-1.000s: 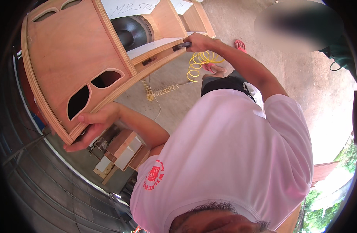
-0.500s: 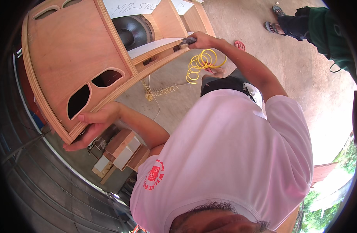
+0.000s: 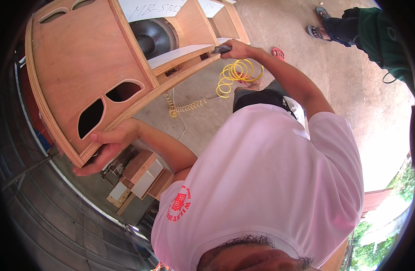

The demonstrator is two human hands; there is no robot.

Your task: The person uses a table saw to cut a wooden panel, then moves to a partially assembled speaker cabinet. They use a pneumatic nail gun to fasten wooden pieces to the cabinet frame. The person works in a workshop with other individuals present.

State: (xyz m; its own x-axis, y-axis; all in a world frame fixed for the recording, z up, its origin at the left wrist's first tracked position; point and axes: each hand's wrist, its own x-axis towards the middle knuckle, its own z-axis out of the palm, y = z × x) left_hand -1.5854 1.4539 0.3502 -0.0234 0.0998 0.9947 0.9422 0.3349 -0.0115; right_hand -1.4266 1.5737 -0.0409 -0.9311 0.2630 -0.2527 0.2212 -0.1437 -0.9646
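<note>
Wooden speaker cabinet [image 3: 76, 58], pale ply: lies between the two grips, its bottom left corner inside the left grip, its body running up and to the right towards the other.

Left hand [image 3: 109, 147]: clamped on that corner, thumb on the face, fingers wrapped round the underside.

Cut-out openings, dark, two: one [image 3: 91, 118] just above the left thumb, the other [image 3: 124, 91] a little further up and to the right.

Wooden boxes [image 3: 143, 174], brown and white: to the lower right of the left grip, apart from it.

Speaker cone [image 3: 148, 38], black, round: in the cabinet's open bay, left of the right grip.

Coiled cord [image 3: 189, 107], cream: below and left of the right grip.

Tool [image 3: 222, 49], dark, kind unclear: at the cabinet's long edge; contact cannot be told.

Coiled hose [image 3: 235, 71], yellow: just below the right grip.

Right hand [image 3: 237, 49]: fingers closed round the tool.

Sandal [image 3: 278, 54], red: right of that grip.

Co-worker [image 3: 383, 40], green top: furthest right, well apart from both grips.
</note>
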